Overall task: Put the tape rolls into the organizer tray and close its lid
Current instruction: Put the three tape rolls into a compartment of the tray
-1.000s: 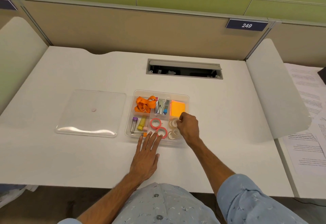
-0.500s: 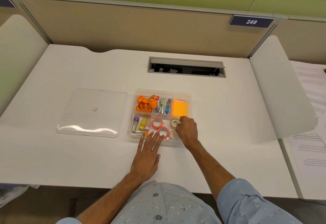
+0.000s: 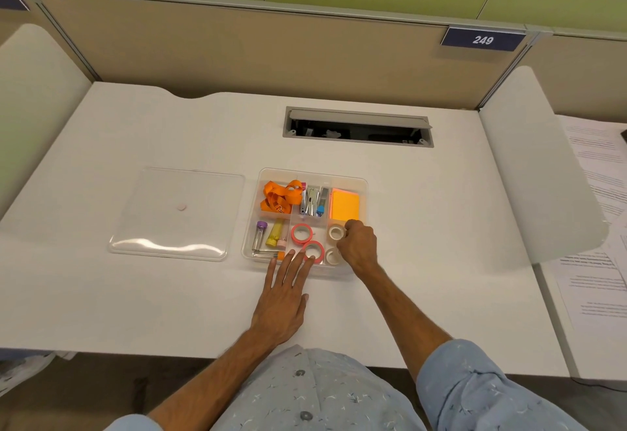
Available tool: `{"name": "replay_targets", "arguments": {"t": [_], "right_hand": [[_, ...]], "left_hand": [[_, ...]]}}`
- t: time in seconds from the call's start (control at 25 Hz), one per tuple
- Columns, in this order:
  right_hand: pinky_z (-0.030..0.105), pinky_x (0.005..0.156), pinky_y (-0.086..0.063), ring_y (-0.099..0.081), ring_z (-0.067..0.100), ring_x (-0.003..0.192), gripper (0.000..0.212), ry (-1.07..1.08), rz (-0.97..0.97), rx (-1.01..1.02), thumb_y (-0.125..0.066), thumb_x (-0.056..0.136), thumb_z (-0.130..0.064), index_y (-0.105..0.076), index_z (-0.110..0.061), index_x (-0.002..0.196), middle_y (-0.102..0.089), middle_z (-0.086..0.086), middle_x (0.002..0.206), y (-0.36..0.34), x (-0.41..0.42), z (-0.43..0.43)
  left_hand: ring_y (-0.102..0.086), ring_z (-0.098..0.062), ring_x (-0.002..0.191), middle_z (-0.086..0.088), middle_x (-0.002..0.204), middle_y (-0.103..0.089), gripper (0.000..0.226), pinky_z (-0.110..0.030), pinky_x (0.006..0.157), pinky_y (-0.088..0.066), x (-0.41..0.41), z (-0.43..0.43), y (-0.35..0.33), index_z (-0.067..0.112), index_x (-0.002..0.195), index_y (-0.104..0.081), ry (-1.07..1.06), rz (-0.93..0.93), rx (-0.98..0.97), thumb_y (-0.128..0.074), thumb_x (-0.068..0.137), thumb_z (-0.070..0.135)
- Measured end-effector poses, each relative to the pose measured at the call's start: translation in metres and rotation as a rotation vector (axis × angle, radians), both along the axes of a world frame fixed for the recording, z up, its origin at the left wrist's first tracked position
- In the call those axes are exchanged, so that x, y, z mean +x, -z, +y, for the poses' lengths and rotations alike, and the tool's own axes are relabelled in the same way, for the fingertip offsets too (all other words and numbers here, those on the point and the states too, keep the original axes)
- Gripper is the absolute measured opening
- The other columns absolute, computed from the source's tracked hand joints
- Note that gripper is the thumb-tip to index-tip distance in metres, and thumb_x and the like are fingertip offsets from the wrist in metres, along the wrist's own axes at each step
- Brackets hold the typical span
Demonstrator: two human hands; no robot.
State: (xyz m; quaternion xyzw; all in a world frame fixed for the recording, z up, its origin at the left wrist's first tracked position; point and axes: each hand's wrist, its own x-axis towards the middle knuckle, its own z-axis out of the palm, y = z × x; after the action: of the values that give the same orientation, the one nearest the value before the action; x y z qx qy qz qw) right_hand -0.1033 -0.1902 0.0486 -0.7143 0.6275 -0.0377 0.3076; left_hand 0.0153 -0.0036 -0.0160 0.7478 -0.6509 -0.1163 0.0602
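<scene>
A clear organizer tray (image 3: 365, 193) sits mid-table with its lid off. Two pink tape rolls (image 3: 301, 233) (image 3: 313, 250) lie in its front middle compartment. In the front right compartment lie two white tape rolls (image 3: 336, 232) (image 3: 331, 256). My right hand (image 3: 358, 244) hovers over that compartment with curled fingers pinching the right side of the far white roll; anything under the hand is hidden. My left hand (image 3: 283, 298) lies flat on the table, fingers spread, fingertips at the tray's front edge. The clear lid (image 3: 176, 213) lies flat to the tray's left.
The tray also holds an orange lanyard (image 3: 280, 196), a stapler (image 3: 314, 201), orange sticky notes (image 3: 345, 206) and small tubes (image 3: 268, 235). A cable slot (image 3: 356, 127) opens behind the tray. White side panels stand left and right; printed papers (image 3: 597, 193) lie far right.
My right hand has stayed over the front right compartment, its fingers shifting slightly among the white rolls. The left hand has not moved. The view has drifted a little.
</scene>
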Motion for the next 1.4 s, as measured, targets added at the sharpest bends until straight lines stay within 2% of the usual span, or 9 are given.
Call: {"name": "replay_targets", "arguments": {"t": [0.24, 0.4, 0.6, 0.72, 0.8, 0.88, 1.0, 1.12, 1.4], "right_hand": [[0.043, 0.089, -0.06, -0.073, 0.041, 0.106, 0.028, -0.001, -0.014, 0.005, -0.069, 0.092, -0.001, -0.069, 0.001, 0.12, -0.075, 0.023, 0.118, -0.003, -0.007, 0.001], [0.043, 0.091, -0.064, -0.075, 0.035, 0.104, 0.031, -0.03, -0.023, -0.092, -0.067, 0.091, 0.002, -0.07, -0.003, 0.121, -0.077, 0.016, 0.118, -0.012, -0.018, -0.001], [0.042, 0.095, -0.062, -0.071, 0.027, 0.116, 0.035, -0.223, 0.142, -0.135, -0.07, 0.097, -0.027, -0.07, -0.017, 0.13, -0.075, 0.004, 0.126, -0.017, -0.033, 0.001], [0.04, 0.098, -0.059, -0.074, 0.027, 0.116, 0.046, -0.348, 0.315, -0.062, -0.068, 0.097, -0.047, -0.067, -0.019, 0.134, -0.075, 0.002, 0.13, -0.014, -0.033, 0.009], [0.039, 0.094, -0.059, -0.075, 0.026, 0.111, 0.046, -0.389, 0.392, -0.066, -0.067, 0.096, -0.053, -0.068, -0.018, 0.126, -0.076, 0.003, 0.123, -0.012, -0.032, 0.012], [0.038, 0.092, -0.06, -0.075, 0.026, 0.106, 0.043, -0.404, 0.438, -0.078, -0.068, 0.095, -0.052, -0.068, -0.016, 0.12, -0.077, 0.004, 0.117, -0.012, -0.029, 0.012], [0.039, 0.091, -0.061, -0.076, 0.027, 0.103, 0.039, -0.422, 0.471, -0.091, -0.069, 0.096, -0.045, -0.067, -0.014, 0.121, -0.077, 0.006, 0.115, -0.012, -0.025, 0.01], [0.039, 0.091, -0.061, -0.076, 0.028, 0.104, 0.037, -0.428, 0.481, -0.108, -0.071, 0.096, -0.04, -0.067, -0.015, 0.123, -0.077, 0.006, 0.117, -0.012, -0.021, 0.008], [0.038, 0.088, -0.06, -0.076, 0.025, 0.102, 0.046, -0.356, 0.448, -0.082, -0.072, 0.093, -0.052, -0.066, -0.016, 0.122, -0.076, 0.003, 0.115, -0.014, -0.017, 0.009]], "left_hand": [[-0.02, -0.034, 0.164, -0.011, 0.176, -0.024, 0.075, -0.064, 0.13, -0.023, -0.001, 0.001, -0.001, 0.018, 0.168, -0.025, 0.002, 0.016, 0.001, -0.058, 0.104, 0.041], [-0.016, -0.033, 0.165, -0.01, 0.177, -0.02, 0.075, -0.064, 0.131, -0.019, 0.0, 0.001, -0.002, 0.019, 0.168, -0.021, 0.002, 0.016, 0.017, -0.055, 0.105, 0.04], [-0.022, -0.035, 0.163, -0.012, 0.175, -0.026, 0.077, -0.065, 0.13, -0.023, -0.001, 0.003, -0.004, 0.017, 0.167, -0.026, 0.001, 0.029, -0.003, -0.061, 0.102, 0.037], [-0.019, -0.035, 0.164, -0.011, 0.176, -0.022, 0.077, -0.064, 0.131, -0.021, -0.001, 0.002, -0.004, 0.018, 0.168, -0.022, -0.005, 0.03, 0.008, -0.058, 0.103, 0.039], [-0.015, -0.034, 0.165, -0.01, 0.178, -0.018, 0.077, -0.064, 0.132, -0.018, -0.002, 0.0, -0.005, 0.02, 0.169, -0.019, -0.009, 0.028, 0.026, -0.056, 0.104, 0.042], [-0.013, -0.033, 0.165, -0.01, 0.178, -0.017, 0.077, -0.064, 0.132, -0.016, -0.003, 0.0, -0.005, 0.021, 0.169, -0.018, -0.01, 0.033, 0.033, -0.055, 0.105, 0.042], [-0.019, -0.034, 0.164, -0.01, 0.176, -0.023, 0.078, -0.064, 0.132, -0.017, -0.002, 0.0, -0.007, 0.02, 0.168, -0.022, -0.005, 0.03, 0.024, -0.059, 0.103, 0.041], [-0.016, -0.034, 0.164, -0.01, 0.177, -0.018, 0.078, -0.062, 0.133, -0.013, -0.001, 0.0, -0.007, 0.021, 0.169, -0.02, 0.01, 0.017, 0.032, -0.058, 0.104, 0.042], [0.001, -0.032, 0.166, -0.007, 0.178, 0.002, 0.081, -0.059, 0.134, 0.0, 0.005, 0.002, -0.004, 0.022, 0.169, -0.003, 0.05, -0.02, 0.077, -0.049, 0.107, 0.046]]}}
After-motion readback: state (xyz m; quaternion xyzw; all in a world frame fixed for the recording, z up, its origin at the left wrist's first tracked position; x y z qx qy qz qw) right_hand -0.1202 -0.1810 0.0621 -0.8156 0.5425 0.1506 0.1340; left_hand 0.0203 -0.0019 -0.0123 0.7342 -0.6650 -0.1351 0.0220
